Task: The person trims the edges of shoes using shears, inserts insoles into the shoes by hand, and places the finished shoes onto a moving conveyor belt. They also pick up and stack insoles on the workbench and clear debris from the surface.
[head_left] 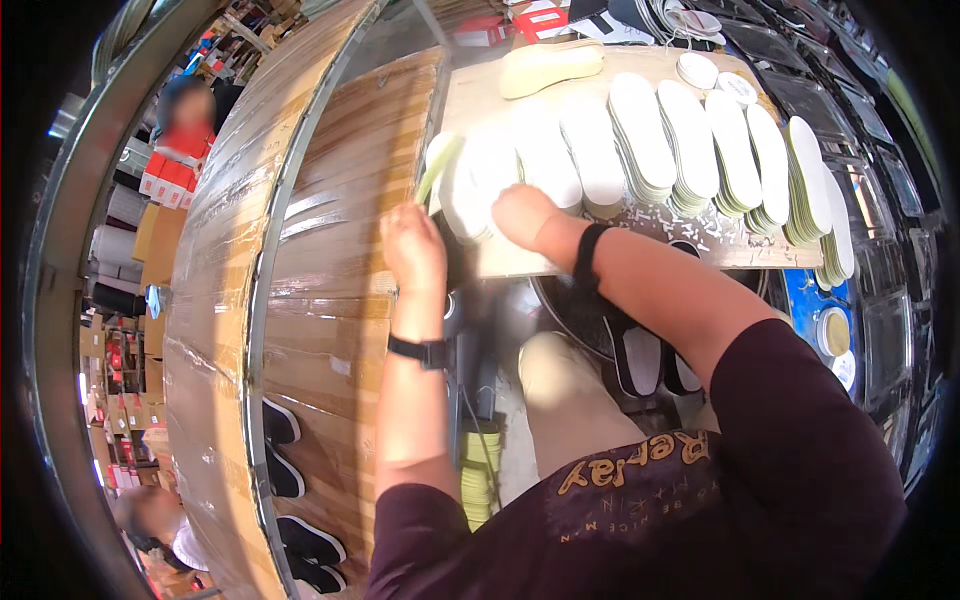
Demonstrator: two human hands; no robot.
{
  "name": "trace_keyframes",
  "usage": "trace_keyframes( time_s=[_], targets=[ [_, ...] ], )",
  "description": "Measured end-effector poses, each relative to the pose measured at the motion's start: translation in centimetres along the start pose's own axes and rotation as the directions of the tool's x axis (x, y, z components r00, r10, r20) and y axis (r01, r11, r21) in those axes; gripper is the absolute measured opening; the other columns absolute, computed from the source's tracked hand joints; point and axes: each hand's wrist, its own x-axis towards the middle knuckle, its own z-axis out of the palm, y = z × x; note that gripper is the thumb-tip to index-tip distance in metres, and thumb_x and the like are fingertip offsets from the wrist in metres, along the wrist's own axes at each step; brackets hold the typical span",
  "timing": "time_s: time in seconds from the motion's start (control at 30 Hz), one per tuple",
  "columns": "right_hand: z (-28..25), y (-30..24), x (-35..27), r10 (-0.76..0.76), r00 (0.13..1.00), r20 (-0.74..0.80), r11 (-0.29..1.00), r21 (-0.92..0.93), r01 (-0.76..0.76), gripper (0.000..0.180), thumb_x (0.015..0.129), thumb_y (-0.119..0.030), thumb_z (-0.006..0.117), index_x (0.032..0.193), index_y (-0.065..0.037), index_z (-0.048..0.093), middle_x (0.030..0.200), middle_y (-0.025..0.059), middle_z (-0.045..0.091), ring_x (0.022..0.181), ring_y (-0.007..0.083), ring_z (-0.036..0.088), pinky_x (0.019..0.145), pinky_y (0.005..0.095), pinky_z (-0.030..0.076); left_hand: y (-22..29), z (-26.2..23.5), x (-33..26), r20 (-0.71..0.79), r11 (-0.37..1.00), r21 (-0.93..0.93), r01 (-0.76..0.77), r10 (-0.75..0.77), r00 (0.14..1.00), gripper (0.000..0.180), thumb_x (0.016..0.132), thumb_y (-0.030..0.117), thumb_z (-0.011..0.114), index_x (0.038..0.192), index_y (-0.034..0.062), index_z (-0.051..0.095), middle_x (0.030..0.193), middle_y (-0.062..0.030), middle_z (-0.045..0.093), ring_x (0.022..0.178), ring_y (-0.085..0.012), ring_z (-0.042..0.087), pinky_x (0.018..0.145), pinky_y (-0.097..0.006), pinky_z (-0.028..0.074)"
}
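My left hand (413, 243) is closed around the lower end of a pale green insole (438, 170), held upright and seen nearly edge-on at the left end of the wooden worktable (515, 262). Just to its right, my right hand (526, 215) has its fingers curled at the lower ends of the white insoles; whatever its fingers hold is hidden. Several stacks of white insoles (640, 130) with greenish edges stand in a row across the table, the left ones washed out by glare. Behind the row lies a pale yellow sole-shaped piece (550, 68).
Small white scraps (685, 228) litter the table's front edge. White round lids (697, 70) sit at the back. Tape-wrapped cardboard (340, 230) walls the left side, with black shoes (310, 540) below. Yellow-green insoles (480, 460) are piled beneath. Dark frames (885, 345) line the right. Two people are at far left.
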Motion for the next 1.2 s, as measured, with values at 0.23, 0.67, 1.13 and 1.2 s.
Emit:
trace_keyframes(
  time_s=[0.23, 0.67, 1.13, 1.2],
  targets=[
    [-13.3, 4.9, -16.2, 0.328, 0.795, -0.51, 0.846, 0.534, -0.007, 0.014, 0.085, -0.009, 0.059, 0.091, 0.001, 0.066, 0.084, 0.0184, 0.066, 0.074, 0.0308, 0.064, 0.068, 0.0373, 0.052, 3.6, -13.2, -7.5, 0.014, 0.659, -0.716, 0.231, -0.317, 0.948, 0.021, 0.097, 0.011, 0.053, 0.106, -0.005, 0.062, 0.091, -0.0066, 0.063, 0.077, -0.0117, 0.058, 0.067, -0.025, 0.048],
    [-17.4, 2.2, -40.1, 0.743, 0.662, -0.096, 0.513, 0.718, -0.472, 0.013, 0.082, -0.005, 0.061, 0.092, 0.0, 0.067, 0.075, 0.0071, 0.064, 0.059, 0.0146, 0.058, 0.054, 0.0278, 0.047, 15.3, -15.6, -16.8, 0.444, 0.44, -0.805, 0.399, -0.001, 0.896, 0.008, 0.085, 0.002, 0.066, 0.084, 0.004, 0.058, 0.084, -0.0049, 0.062, 0.069, -0.0114, 0.059, 0.054, -0.026, 0.049],
    [-11.5, -1.9, -40.0, -0.151, 0.981, -0.119, 0.952, 0.25, 0.177, 0.011, 0.067, -0.018, 0.061, 0.071, -0.008, 0.059, 0.082, 0.0054, 0.05, 0.083, 0.0231, 0.053, 0.062, 0.0345, 0.047, 23.9, -17.7, -17.2, 0.438, 0.656, -0.691, -0.304, 0.715, 0.545, 0.013, 0.069, 0.005, 0.06, 0.081, 0.0036, 0.055, 0.083, -0.0105, 0.056, 0.079, -0.0298, 0.059, 0.062, -0.04, 0.051],
    [-11.2, -1.7, -40.0, -0.112, 0.982, -0.15, 0.963, 0.226, 0.144, 0.01, 0.067, -0.018, 0.061, 0.07, -0.009, 0.058, 0.082, 0.0053, 0.05, 0.083, 0.023, 0.053, 0.063, 0.0346, 0.046, 24.0, -17.3, -17.1, 0.441, 0.662, -0.675, -0.325, 0.716, 0.54, 0.013, 0.069, 0.004, 0.059, 0.08, 0.0035, 0.055, 0.083, -0.011, 0.056, 0.08, -0.03, 0.06, 0.062, -0.04, 0.051]
  ],
)
